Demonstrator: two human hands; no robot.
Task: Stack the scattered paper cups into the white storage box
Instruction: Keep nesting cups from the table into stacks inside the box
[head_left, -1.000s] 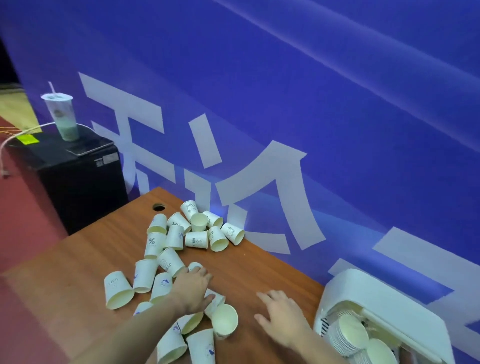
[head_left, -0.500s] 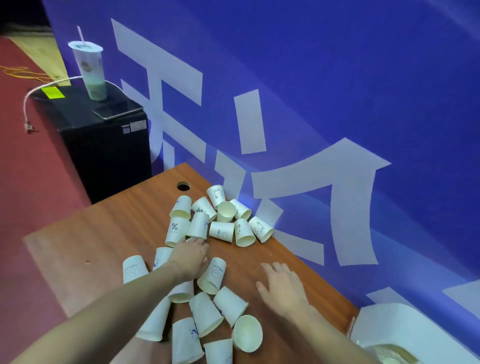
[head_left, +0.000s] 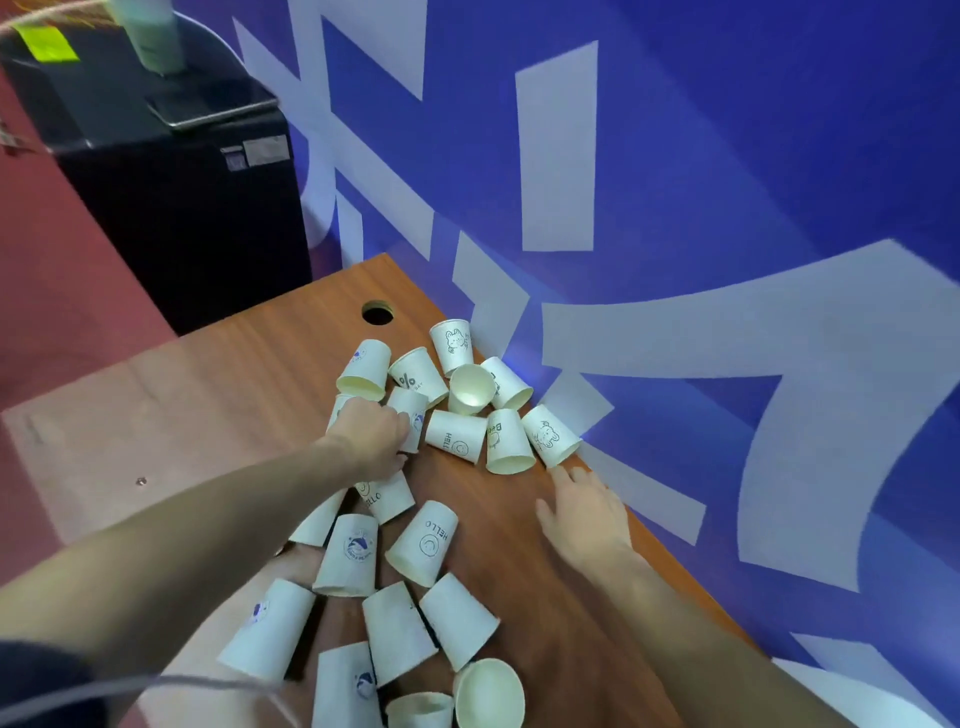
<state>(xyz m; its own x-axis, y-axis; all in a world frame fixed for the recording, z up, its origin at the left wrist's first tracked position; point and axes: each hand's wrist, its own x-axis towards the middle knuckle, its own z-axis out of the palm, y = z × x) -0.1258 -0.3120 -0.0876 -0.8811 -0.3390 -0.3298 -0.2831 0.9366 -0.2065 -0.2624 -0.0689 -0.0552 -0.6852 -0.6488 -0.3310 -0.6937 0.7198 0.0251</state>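
Cups (head_left: 457, 441) lie tipped on their sides across the wooden counter (head_left: 208, 395), in one cluster near the blue wall and another nearer the person. The left hand (head_left: 371, 434) curls round one cup (head_left: 413, 415) in the far cluster; the right hand (head_left: 584, 514) hovers flat, fingers straight, holding nothing. Nesting goes best if each cup is turned mouth-first onto the next. The white storage box (head_left: 852, 701) shows only as a sliver at bottom right.

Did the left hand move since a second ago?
Yes. The left hand has gone farther along the table, toward the round hole, and now grips a cup in the far bunch.
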